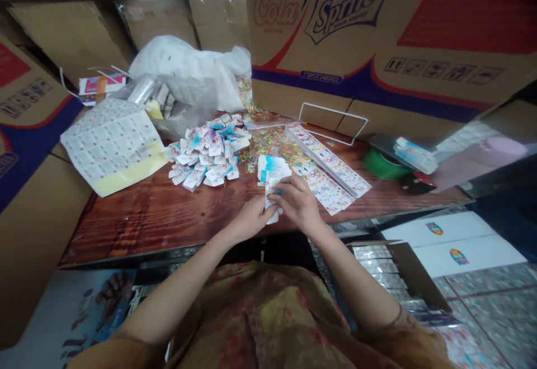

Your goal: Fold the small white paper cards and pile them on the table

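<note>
Ref pt: carton heap (210,154) on wooden tabletop (184,212). A wht/blue carton (271,185) is R of heap, betw both hands. L hand (254,217): thumb + fingers pinching lower part of carton; exact fingertip contact partly hidden. R hand (300,201): fingers curled over carton, grasping it from R side. Multicolored bits (268,141) lie just R of heap; printed strips (329,181) lie farther R of heap. Label sheet (113,140) is just L of heap; wht plastic bag (188,67) sits behind heap; grn round item (381,165) is well to R of heap
</note>
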`<move>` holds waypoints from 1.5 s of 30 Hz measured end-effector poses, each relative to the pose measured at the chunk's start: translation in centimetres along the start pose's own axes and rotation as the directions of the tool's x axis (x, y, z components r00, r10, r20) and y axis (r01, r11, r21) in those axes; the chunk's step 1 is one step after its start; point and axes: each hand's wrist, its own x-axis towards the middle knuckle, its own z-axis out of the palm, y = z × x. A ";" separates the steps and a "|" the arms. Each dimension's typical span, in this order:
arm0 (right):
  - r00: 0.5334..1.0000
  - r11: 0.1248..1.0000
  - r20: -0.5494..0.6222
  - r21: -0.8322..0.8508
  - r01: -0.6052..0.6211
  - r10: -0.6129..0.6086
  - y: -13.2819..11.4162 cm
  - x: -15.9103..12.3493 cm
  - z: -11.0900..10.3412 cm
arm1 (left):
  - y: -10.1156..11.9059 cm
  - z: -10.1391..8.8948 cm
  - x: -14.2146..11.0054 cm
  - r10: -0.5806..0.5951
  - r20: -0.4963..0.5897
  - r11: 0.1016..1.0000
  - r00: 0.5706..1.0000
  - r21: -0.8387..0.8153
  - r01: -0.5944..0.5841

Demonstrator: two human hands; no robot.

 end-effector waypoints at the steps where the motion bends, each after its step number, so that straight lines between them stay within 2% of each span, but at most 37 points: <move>1: 0.999 0.999 0.015 0.027 0.038 -0.039 -0.1 -0.1 -0.1 | -0.2 0.0 0.0 -0.002 0.008 0.999 1.000 -0.040 0.002; 5: 0.982 0.985 0.077 0.034 0.169 -0.171 -0.8 -0.8 -0.3 | -1.0 0.3 0.1 -0.019 0.051 0.944 0.999 -0.327 0.035; 7: 0.978 0.982 0.097 0.048 0.181 -0.185 -1.3 -1.1 -0.3 | -1.1 0.5 0.3 -0.054 0.120 0.918 0.991 -0.384 0.097; 9: 0.981 0.986 0.123 0.090 0.139 -0.149 -1.6 -1.3 -0.4 | -1.2 0.8 0.5 -0.083 0.146 0.926 0.986 -0.354 0.130; 13: 0.971 0.983 0.234 0.182 0.004 -0.047 -2.0 -1.2 -0.7 | -1.1 1.1 0.7 -0.151 0.033 0.953 0.988 -0.261 0.154; 15: 0.979 0.971 0.205 0.233 -0.063 0.014 -2.2 -1.2 -0.9 | -0.8 1.1 0.6 -0.160 -0.004 0.939 0.987 -0.308 0.151; 17: 0.984 0.936 0.093 0.304 -0.176 0.155 -2.4 -1.2 -1.1 | -0.5 0.9 0.4 -0.146 -0.004 0.906 0.989 -0.402 0.132; 19: 0.933 0.831 0.038 0.443 -0.337 0.359 -2.3 -1.1 -1.2 | -0.1 0.6 0.2 -0.137 0.049 0.867 0.989 -0.477 0.144; 20: 0.892 0.738 0.093 0.527 -0.422 0.443 -2.1 -1.0 -1.2 | 0.1 0.4 0.1 -0.137 0.086 0.854 0.987 -0.495 0.162; 21: 0.848 0.623 0.200 0.599 -0.503 0.492 -2.0 -0.9 -1.2 | 0.2 0.3 0.0 -0.137 0.118 0.846 0.984 -0.502 0.178; 23: 0.767 0.401 0.421 0.672 -0.623 0.485 -1.6 -0.7 -0.9 | 0.5 0.1 -0.2 -0.149 0.148 0.839 0.978 -0.504 0.204; 24: 0.745 0.337 0.479 0.682 -0.649 0.465 -1.5 -0.5 -0.7 | 0.6 0.0 -0.2 -0.162 0.146 0.837 0.976 -0.503 0.214; 25: 0.739 0.310 0.494 0.690 -0.654 0.459 -1.4 -0.4 -0.6 | 0.6 0.0 -0.2 -0.176 0.140 0.836 0.974 -0.501 0.223; 29: 0.762 0.316 0.436 0.724 -0.613 0.479 -1.3 -0.4 -0.1 | 1.0 0.0 -0.4 -0.200 0.154 0.844 0.968 -0.474 0.250; 31: 0.716 0.240 0.507 0.709 -0.663 0.479 -1.2 -0.7 0.1 | 1.1 0.2 -0.6 -0.190 0.077 0.871 0.979 -0.446 0.205; 33: 0.644 0.114 0.579 0.693 -0.712 0.499 -1.0 -0.9 0.3 | 1.1 0.5 -0.7 -0.157 -0.074 0.902 0.985 -0.416 0.113; 35: 0.599 0.021 0.585 0.706 -0.708 0.547 -0.7 -1.2 0.5 | 0.9 0.8 -0.8 -0.102 -0.192 0.913 0.976 -0.407 0.016; 36: 0.597 0.012 0.558 0.725 -0.689 0.576 -0.6 -1.3 0.7 | 0.8 0.9 -0.9 -0.076 -0.221 0.914 0.972 -0.405 -0.021; 38: 0.627 0.077 0.474 0.758 -0.648 0.618 -0.7 -1.6 0.9 | 0.5 1.0 -0.9 -0.040 -0.245 0.922 0.969 -0.382 -0.058; 40: 0.700 0.246 0.355 0.759 -0.602 0.620 -1.0 -1.7 0.9 | 0.4 0.8 -0.9 -0.025 -0.271 0.951 0.962 -0.304 -0.060; 43: 0.836 0.550 0.188 0.675 -0.492 0.516 -1.7 -1.8 0.4 | 0.5 0.5 -0.9 -0.023 -0.339 0.988 0.941 -0.149 -0.029; 45: 0.882 0.647 0.138 0.631 -0.428 0.450 -2.1 -1.8 0.1 | 0.6 0.3 -1.0 -0.010 -0.372 0.998 0.928 -0.066 -0.016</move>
